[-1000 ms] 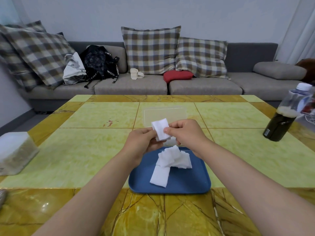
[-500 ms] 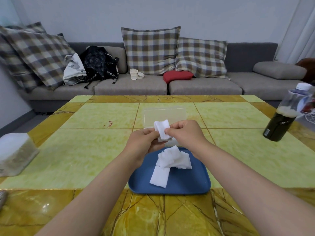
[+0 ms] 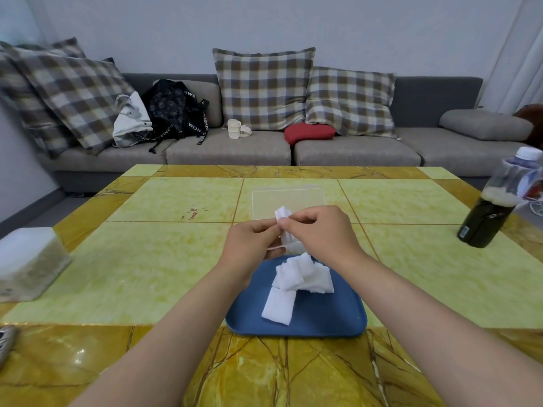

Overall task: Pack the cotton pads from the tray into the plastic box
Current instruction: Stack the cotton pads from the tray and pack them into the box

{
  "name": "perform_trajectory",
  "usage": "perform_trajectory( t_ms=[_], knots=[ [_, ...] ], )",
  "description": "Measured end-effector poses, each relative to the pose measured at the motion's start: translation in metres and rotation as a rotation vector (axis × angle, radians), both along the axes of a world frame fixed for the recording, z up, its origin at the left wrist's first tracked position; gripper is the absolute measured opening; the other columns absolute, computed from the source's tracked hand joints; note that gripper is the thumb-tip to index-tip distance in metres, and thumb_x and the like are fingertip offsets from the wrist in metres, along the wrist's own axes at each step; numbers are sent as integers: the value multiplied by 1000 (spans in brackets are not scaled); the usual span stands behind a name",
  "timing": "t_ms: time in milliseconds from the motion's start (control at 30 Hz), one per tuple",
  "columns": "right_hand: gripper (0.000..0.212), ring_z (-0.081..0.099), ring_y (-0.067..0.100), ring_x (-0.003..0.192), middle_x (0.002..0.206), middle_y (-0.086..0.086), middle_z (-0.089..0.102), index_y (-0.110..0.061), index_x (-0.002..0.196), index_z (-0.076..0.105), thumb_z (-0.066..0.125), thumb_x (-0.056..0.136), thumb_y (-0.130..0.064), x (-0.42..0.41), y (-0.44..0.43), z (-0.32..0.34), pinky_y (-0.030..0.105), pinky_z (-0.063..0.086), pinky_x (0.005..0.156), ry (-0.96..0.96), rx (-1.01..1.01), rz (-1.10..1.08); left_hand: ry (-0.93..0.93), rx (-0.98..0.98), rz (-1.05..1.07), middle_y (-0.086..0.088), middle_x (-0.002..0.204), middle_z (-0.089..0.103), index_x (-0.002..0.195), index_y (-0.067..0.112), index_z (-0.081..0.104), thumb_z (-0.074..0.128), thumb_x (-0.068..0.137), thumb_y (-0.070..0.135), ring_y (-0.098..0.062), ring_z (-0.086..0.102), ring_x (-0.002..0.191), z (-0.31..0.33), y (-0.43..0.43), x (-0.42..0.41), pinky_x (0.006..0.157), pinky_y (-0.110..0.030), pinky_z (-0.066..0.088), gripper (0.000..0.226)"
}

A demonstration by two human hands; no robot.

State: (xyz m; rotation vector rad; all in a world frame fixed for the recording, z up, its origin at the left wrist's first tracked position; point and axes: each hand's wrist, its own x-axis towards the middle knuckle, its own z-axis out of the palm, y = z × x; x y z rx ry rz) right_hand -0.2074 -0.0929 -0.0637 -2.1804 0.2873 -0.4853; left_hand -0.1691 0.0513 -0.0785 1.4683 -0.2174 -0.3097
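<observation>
A blue tray [image 3: 323,318] lies on the table in front of me with several white cotton pads [image 3: 302,274] piled on it and one pad [image 3: 277,305] lying apart toward its near left. My left hand [image 3: 252,245] and my right hand [image 3: 320,230] meet just above the tray's far edge, both pinching a small stack of white cotton pads [image 3: 283,214] that sticks up between the fingertips. Under the hands a thin clear plastic rim [image 3: 289,245] shows; most of it is hidden. A clear plastic box part [image 3: 286,198] lies flat on the table beyond the hands.
A dark bottle [image 3: 487,215] with a white cap stands at the right table edge. A white and grey box [image 3: 28,262] sits at the left edge. A grey sofa [image 3: 229,151] with checked cushions and bags runs behind the table.
The held stack of pads has sunk lower between my fingers and my hands have closed tighter together. The pads on the tray have not moved.
</observation>
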Motion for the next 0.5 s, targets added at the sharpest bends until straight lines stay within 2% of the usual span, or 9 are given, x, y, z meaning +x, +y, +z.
perform_trajectory(
  t_ms=[67,133,200,267,333,433,500],
  knots=[
    [26,57,12,57,57,-11,61,-17,66,74,70,82,-37,2,-1,-2,30,47,61,18,30,-14,2,4,13,-5,91,79,104,9,78,65,95,8,-16,76,81,0,0,0,76,-28,62,15],
    [28,57,16,55,62,5,61,-9,68,71,68,83,-32,3,-1,-1,36,47,59,36,92,-17,14,7,45,-7,94,79,100,9,78,65,95,7,-20,77,85,-1,-1,2,77,-30,62,14],
    [21,63,13,54,74,3,71,-15,74,75,68,88,-30,1,-3,4,33,50,57,45,201,-33,63,-16,108,-10,96,78,96,8,76,64,94,7,-22,76,82,-2,-1,4,76,-31,63,12],
    [15,61,14,53,79,-2,69,-19,80,73,67,91,-27,-1,-6,10,26,41,52,52,339,-57,112,-28,165,-12,97,77,97,5,74,62,95,7,-19,76,74,-3,1,8,73,-29,63,12],
    [15,55,19,56,80,4,64,-12,88,72,66,93,-25,-1,-13,13,26,34,50,77,458,-11,149,-26,175,-13,100,75,100,0,71,60,96,6,-22,77,76,-4,3,9,69,-26,63,13],
    [19,51,16,55,81,5,61,-6,100,72,64,95,-23,-2,-16,15,25,30,45,138,566,144,186,-49,90,-15,100,77,106,-2,70,60,96,6,-26,77,83,-3,4,8,73,-28,63,16],
    [19,50,15,54,79,5,62,-8,99,74,63,96,-23,-3,-16,14,24,30,45,150,522,193,178,-74,-16,-14,99,78,111,-1,71,59,97,7,-24,77,87,-1,2,6,75,-28,63,19]
  ],
)
